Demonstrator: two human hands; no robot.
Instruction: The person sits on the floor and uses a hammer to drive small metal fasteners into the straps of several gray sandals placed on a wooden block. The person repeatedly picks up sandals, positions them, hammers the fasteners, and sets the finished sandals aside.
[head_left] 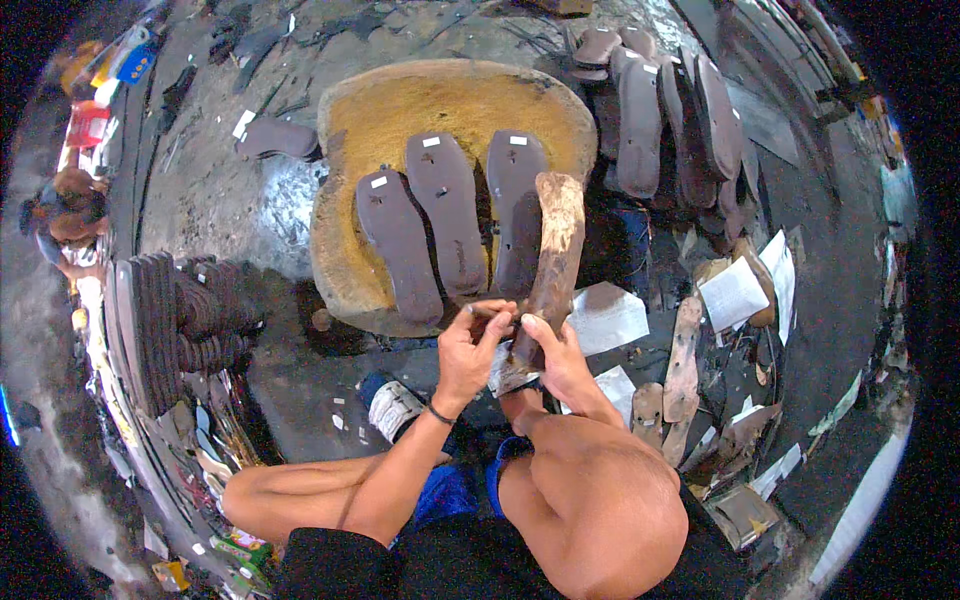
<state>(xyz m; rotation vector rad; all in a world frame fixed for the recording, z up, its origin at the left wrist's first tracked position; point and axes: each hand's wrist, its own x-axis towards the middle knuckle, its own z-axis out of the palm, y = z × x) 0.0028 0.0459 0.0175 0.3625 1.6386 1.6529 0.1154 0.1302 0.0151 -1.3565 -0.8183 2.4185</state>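
My right hand (565, 365) is closed round the lower part of a rough wooden club (557, 235), bark-brown with a pale, worn upper end. Close beside it, my left hand (468, 350) is pinched shut near the club; what its fingertips hold is too small to name. Beyond my hands stands a broad, yellowish chopping block (370, 100). Three dark brown shoe soles lie on it side by side: a left one (398, 245), a middle one (447, 210) and a right one (515, 220), partly covered by the club. Each bears a small white label.
Stacked brown soles (150, 320) stand at the left, and more soles (640, 130) are heaped at the far right. One loose sole (278, 138) lies left of the block. White paper sheets (735, 295) and scraps litter the right side. Another person (72, 210) is at the far left.
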